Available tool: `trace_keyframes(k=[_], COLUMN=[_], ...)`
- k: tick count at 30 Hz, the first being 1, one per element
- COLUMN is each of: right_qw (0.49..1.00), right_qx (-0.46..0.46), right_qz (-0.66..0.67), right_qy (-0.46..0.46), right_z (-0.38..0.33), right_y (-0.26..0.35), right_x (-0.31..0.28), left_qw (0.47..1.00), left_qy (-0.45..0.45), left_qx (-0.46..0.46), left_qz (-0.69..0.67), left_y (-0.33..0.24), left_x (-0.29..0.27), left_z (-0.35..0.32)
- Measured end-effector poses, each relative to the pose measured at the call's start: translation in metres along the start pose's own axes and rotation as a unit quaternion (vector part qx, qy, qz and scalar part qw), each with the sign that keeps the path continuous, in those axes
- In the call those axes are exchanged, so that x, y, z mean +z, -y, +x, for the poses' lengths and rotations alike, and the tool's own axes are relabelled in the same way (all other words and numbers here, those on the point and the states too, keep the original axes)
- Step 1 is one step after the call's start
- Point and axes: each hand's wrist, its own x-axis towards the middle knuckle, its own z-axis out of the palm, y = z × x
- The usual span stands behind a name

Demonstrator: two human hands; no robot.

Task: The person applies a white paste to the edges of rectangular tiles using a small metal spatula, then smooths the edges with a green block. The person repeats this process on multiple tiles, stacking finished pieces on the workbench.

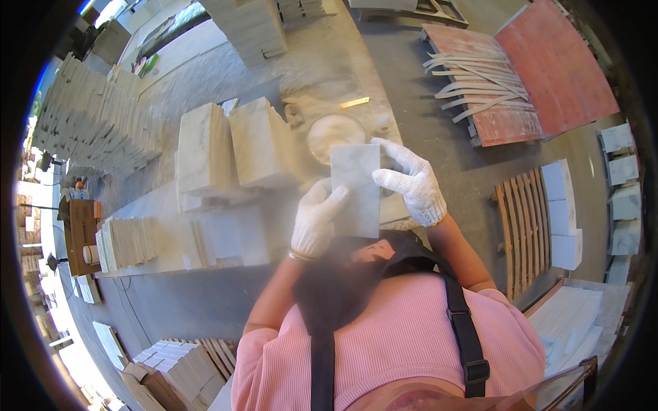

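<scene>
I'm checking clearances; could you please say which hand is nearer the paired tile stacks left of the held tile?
Left. The left hand is right of the tile stacks; the right hand is farther, at the right edge of the marbled tile.

On my feed the tile (pixel 356 188) looks like smooth, faintly veined stone with a soft sheen. I see knitted cloth gloves (pixel 413 185), matt and textured, and a ribbed cloth shirt (pixel 397 322) under dark woven straps (pixel 458 301). The worktable (pixel 343 58) looks dull and powdery to me, the slatted pallet (pixel 522 229) bare matt wood.
</scene>
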Motion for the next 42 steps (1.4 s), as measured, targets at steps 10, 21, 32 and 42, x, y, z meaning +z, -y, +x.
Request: trace_keyframes(k=[10, 21, 32, 42], right_qw=[1.000, 1.000, 0.995, 0.992], right_qx=[0.003, 0.012, -0.046, -0.030], right_qz=[-0.018, -0.012, -0.068, -0.080], right_qy=[0.014, 0.011, 0.061, 0.095], right_z=[0.008, 0.010, 0.015, 0.015], right_y=[-0.003, -0.002, -0.012, -0.010], right_x=[0.005, 0.007, 0.005, 0.010], left_qw=[0.997, 0.994, 0.997, 0.999], left_qy=[0.000, 0.020, 0.028, 0.008], left_qx=[-0.046, -0.062, 0.066, 0.039], left_qz=[-0.059, -0.090, 0.027, 0.002], left_y=[0.003, 0.010, -0.005, -0.011], left_x=[-0.007, -0.011, -0.010, -0.012], left_z=[-0.001, 0.006, 0.011, 0.005])
